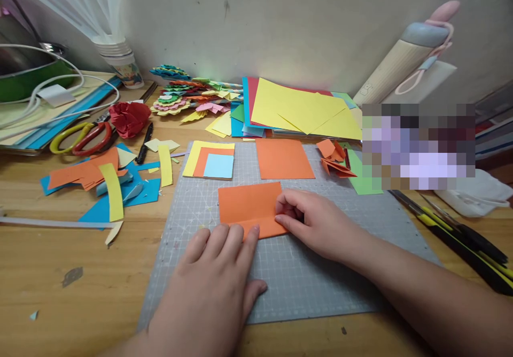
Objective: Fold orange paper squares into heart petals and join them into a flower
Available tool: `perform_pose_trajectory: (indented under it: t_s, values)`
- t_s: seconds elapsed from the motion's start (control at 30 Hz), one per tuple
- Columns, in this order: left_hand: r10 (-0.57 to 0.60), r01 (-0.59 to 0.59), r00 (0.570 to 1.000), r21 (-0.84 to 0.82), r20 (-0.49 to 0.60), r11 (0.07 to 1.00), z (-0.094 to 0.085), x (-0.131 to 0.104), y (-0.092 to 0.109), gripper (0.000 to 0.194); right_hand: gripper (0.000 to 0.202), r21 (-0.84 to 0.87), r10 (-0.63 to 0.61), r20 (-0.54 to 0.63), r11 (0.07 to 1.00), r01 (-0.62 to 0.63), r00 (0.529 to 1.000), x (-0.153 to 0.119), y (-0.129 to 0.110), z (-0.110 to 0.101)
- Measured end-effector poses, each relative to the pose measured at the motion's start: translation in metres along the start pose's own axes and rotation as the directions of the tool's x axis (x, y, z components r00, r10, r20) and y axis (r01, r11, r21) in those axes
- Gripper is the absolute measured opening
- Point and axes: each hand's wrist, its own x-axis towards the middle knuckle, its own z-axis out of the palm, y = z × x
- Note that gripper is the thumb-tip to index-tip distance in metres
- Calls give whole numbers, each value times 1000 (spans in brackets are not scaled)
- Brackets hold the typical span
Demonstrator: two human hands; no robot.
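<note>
An orange paper (250, 202) with a crease across it lies on the grey cutting mat (320, 287). My left hand (218, 266) rests on its near edge, fingertips pressing down and thumb apart, palm down. At the paper's right edge, my right hand (315, 218) pinches it between thumb and curled fingers. Behind it on the mat are a flat orange square (284, 159), a layered yellow, orange and light blue square (218, 164), and a folded orange paper piece (336, 159) at the right.
Scissors (94, 138), a red crumpled paper (130, 119), a black pen (144, 143) and paper scraps (120, 186) are at left. Coloured sheets (304, 108) and paper flowers (192, 98) lie behind. Black and yellow tools (460, 239) and a tilted bottle (404, 63) are at right.
</note>
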Motion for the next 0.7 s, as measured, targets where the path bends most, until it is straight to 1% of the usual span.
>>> perform_pose_trajectory:
  t_s: [0.4,0.7]
  values:
    - [-19,22,999,-65,46,998,0,4,2,53,13,-9,-22,-8,1000,22,1000,0,-3,0]
    - [-41,54,995,-139,96,989,-7,7,-2,53,13,-26,-27,2,999,27,1000,1,-3,0]
